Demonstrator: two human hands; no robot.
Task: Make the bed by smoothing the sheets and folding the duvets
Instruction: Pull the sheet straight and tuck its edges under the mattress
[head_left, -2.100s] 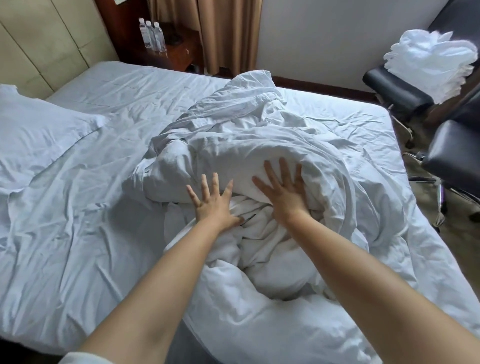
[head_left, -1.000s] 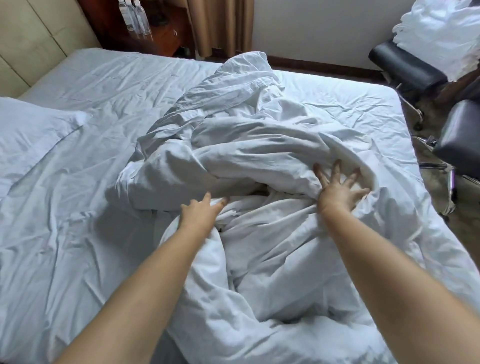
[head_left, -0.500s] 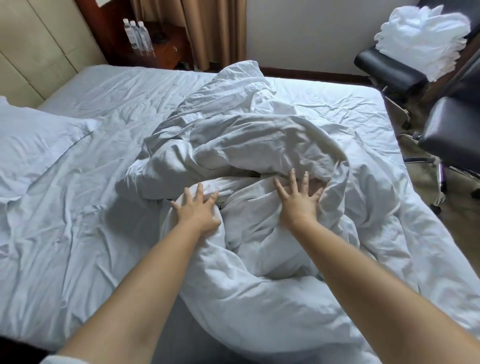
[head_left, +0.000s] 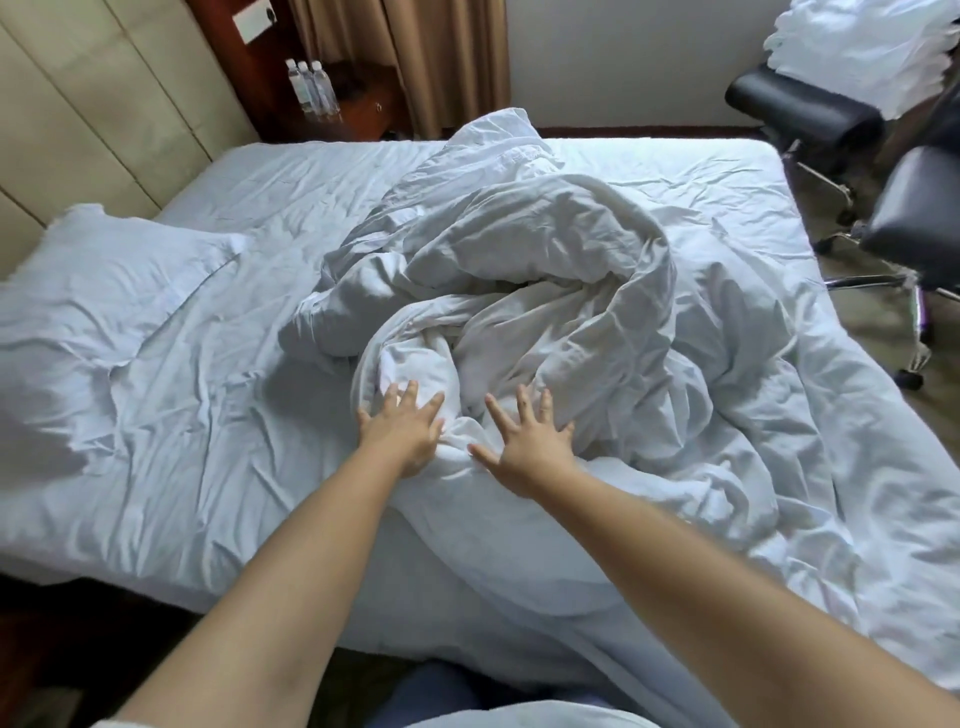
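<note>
A white duvet (head_left: 545, 291) lies bunched in a crumpled heap across the middle and right of the bed, its near part hanging over the front edge. The wrinkled white sheet (head_left: 218, 415) covers the mattress on the left. My left hand (head_left: 402, 428) rests flat on the duvet's near left fold, fingers spread. Beside it, my right hand (head_left: 524, 441) also lies on the duvet with fingers splayed. Neither hand grips the fabric.
A white pillow (head_left: 104, 280) lies at the left head end. Black chairs (head_left: 909, 223) stand to the right, one bearing stacked white linen (head_left: 862, 52). Water bottles (head_left: 311, 91) stand on a wooden nightstand at the back, beside brown curtains (head_left: 441, 57).
Both hands have drawn back toward the near edge of the duvet heap and closer together. The duvet's upper fold has been pushed away, exposing more of the crumpled middle.
</note>
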